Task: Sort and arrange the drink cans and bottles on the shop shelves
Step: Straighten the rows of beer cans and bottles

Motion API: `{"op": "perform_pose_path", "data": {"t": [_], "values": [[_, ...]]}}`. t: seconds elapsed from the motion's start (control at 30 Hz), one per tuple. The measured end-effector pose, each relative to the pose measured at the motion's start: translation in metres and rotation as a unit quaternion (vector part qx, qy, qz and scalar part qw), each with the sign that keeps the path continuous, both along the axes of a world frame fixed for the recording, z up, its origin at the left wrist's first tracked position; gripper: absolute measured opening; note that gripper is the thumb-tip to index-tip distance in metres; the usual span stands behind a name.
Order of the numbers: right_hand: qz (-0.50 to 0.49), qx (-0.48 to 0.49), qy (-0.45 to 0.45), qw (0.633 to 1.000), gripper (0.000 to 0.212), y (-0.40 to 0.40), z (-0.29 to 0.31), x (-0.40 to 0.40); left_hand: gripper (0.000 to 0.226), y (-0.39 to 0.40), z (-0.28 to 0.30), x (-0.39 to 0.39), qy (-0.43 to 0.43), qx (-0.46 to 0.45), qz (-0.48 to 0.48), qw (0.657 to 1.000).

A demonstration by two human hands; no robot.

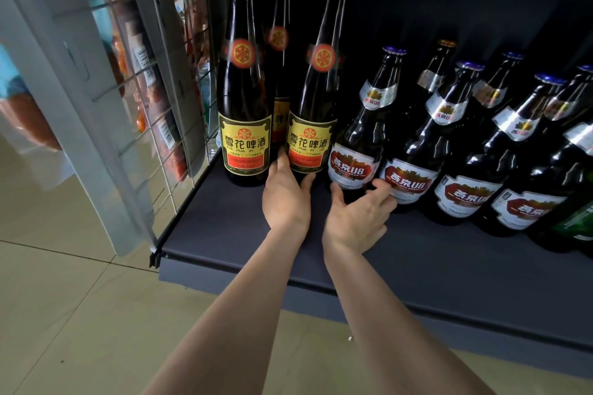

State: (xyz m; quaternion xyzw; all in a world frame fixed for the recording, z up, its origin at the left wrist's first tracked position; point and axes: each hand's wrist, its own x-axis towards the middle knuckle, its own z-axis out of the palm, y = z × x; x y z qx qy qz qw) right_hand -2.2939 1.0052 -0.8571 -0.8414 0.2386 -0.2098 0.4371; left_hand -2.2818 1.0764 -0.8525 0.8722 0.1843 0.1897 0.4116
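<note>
Three tall dark beer bottles with yellow labels stand at the left end of the dark shelf (pixel 224 234). My left hand (pixel 285 199) grips the base of the right-hand one (pixel 309 141), fingers on its left side and thumb on its right. The left one (pixel 244 138) stands beside it and the third (pixel 279 42) behind them. To the right is a row of several shorter brown U8 bottles with red-and-white labels. My right hand (pixel 359 215) cups the base of the leftmost U8 bottle (pixel 353 163), thumb on the left and fingers curled round the right.
A white wire mesh panel (pixel 160 106) with hanging snack packets closes the shelf's left end. More U8 bottles (pixel 465 189) fill the shelf to the right, and a green bottle (pixel 574 228) shows at the far right. Beige tiled floor (pixel 80 298) lies below.
</note>
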Motion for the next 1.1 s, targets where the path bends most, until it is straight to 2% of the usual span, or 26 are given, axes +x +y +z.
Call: {"op": "perform_pose_path", "data": {"t": [0.13,0.27,0.4,0.7,1.1], "values": [[-0.005,-0.011,0.005,1.0,0.061,0.002,-0.001,0.0,0.072,0.001,-0.001,0.002,0.004,-0.008,-0.014,1.0],[-0.01,-0.023,-0.002,1.0,0.059,0.003,-0.003,-0.001,0.088,-0.003,-0.001,0.007,0.017,-0.024,-0.016,0.999],[-0.017,-0.029,-0.002,0.999,0.051,0.004,-0.004,-0.001,0.081,-0.012,0.005,0.011,0.002,-0.079,0.023,0.997],[-0.022,-0.035,0.01,0.999,0.05,0.003,-0.003,-0.002,0.079,-0.011,0.003,0.001,-0.017,-0.058,0.019,0.998],[-0.026,-0.017,-0.018,0.999,0.044,0.004,-0.002,-0.006,0.077,-0.008,0.002,-0.018,-0.027,-0.04,0.003,0.999]]}}
